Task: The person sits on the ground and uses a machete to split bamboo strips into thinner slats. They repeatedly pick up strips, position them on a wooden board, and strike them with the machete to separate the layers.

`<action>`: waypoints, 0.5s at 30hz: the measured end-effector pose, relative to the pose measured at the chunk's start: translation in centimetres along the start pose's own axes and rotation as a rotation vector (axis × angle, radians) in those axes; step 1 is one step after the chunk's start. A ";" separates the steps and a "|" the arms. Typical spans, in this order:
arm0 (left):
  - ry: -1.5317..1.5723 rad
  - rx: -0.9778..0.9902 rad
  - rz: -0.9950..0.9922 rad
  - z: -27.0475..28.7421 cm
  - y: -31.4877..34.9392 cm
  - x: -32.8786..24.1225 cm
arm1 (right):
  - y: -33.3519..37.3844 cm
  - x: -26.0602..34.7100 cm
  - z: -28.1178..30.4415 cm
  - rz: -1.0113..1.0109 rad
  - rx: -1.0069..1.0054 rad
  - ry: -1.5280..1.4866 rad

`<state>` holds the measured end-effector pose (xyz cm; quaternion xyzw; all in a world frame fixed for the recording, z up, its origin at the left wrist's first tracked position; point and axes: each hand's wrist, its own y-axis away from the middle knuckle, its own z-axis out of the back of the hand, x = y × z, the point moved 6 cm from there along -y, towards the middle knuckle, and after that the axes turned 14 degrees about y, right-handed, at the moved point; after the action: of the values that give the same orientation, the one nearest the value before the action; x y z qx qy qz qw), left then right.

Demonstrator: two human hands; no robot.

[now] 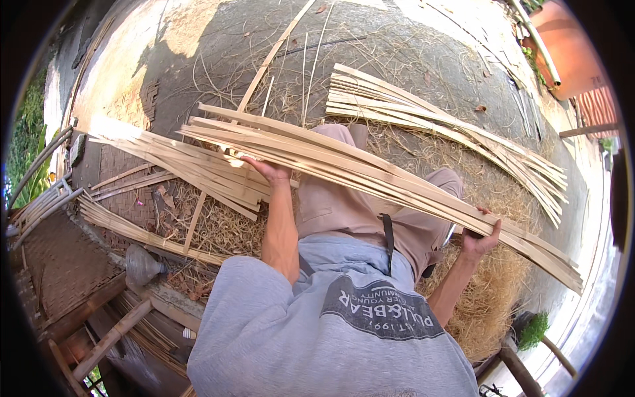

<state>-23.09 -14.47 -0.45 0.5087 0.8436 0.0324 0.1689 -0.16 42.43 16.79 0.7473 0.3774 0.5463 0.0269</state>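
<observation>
A bundle of long, flat, pale bamboo strips [357, 164] lies slantwise above my lap, its left end higher in the view and its right end lower. My left hand [270, 171] grips the bundle from beneath, near its left part. Toward the right end, my right hand [481, 239] is wrapped round the strips, with fingertips showing over the far edge. Both ends fan apart slightly. Beside my left forearm lies another pile of strips [188, 162] on the ground. Beyond my knees a further spread of strips [436, 126] rests on the ground.
Thin shavings [489, 304] are heaped at my right and scattered ahead. A single long strip [274, 56] points away from me. At the left are a clear plastic bottle [143, 266] and a bamboo frame [109, 337]. An orange container [572, 49] stands far right.
</observation>
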 end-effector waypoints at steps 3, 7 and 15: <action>0.003 0.032 0.286 -5.6 1.1 2.2 | -0.9 1.2 2.1 0.082 0.095 -0.283; 0.177 0.480 0.506 -10.0 1.8 -1.6 | -1.9 0.1 2.5 0.053 0.089 -0.368; 0.344 0.691 0.575 -14.9 3.7 -9.4 | -2.3 -4.8 -4.7 -0.111 0.144 -0.411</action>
<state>-20.71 -19.16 16.79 0.7350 0.6458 -0.1210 -0.1677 -5.83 39.49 13.86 0.8209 0.4426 0.3518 0.0800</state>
